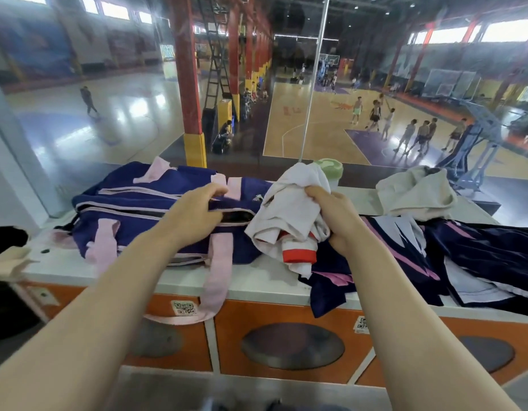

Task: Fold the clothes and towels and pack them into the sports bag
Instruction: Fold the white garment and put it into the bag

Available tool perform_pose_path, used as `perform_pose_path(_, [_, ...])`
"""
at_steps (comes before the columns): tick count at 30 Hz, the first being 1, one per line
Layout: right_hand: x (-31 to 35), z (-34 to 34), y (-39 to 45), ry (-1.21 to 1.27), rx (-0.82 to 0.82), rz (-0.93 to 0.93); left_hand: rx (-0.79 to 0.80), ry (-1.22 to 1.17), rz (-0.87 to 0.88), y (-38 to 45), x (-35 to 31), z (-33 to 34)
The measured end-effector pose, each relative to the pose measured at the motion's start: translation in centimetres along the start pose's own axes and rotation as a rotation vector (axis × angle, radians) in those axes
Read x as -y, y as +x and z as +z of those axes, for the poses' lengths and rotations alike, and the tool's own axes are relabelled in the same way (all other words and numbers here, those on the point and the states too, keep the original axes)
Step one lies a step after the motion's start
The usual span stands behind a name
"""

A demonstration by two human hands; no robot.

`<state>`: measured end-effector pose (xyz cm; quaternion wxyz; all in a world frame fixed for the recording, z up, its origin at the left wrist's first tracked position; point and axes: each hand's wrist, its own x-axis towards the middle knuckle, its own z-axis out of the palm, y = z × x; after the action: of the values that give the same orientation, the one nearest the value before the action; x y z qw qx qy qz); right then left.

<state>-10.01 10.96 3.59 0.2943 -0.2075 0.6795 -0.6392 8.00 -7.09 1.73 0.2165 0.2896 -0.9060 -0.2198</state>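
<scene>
Bag half open, shirt bunched up

Left hand (197,215) grip pinches the sports bag (156,221) zipper flap; right hand (330,218) grip clutches a crumpled white shirt (286,215), hiding its shape. Bag's inside too dark.

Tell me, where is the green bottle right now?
The green bottle stands at the back of the white counter, centre-right, half hidden behind the white garment held in the right hand.

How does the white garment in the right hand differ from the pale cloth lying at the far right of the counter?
The white garment is gripped by the right hand beside the sports bag; the pale cloth lies untouched, apart from both hands. The white garment shows a red band at one edge; the pale cloth looks plain and more cream. Both are bunched up, not folded.
</scene>
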Motion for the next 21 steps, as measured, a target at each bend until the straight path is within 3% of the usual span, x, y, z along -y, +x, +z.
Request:
perform_pose_path(2, [0.1, 0.8, 0.0, 0.023, 0.024, 0.03, 0.075, 0.263, 0.005, 0.1, 2.8, -0.9])
perform_pose_path(6, [0.5, 1.9, 0.1, -0.053, 0.052, 0.03, 0.246, 0.314, 0.004, 0.5, 5.1, -1.7])
perform_pose_path(14, [3.0, 1.5, 1.3, -0.299, 0.056, -0.095, 0.004, 0.357, 0.211, 4.4, 3.8, 0.4])
perform_pose_path(21, [4.1, 1.6, 1.8, -0.45, 0.027, -0.258, -0.1, 0.268, 0.149, 10.3, -0.5, -1.0])
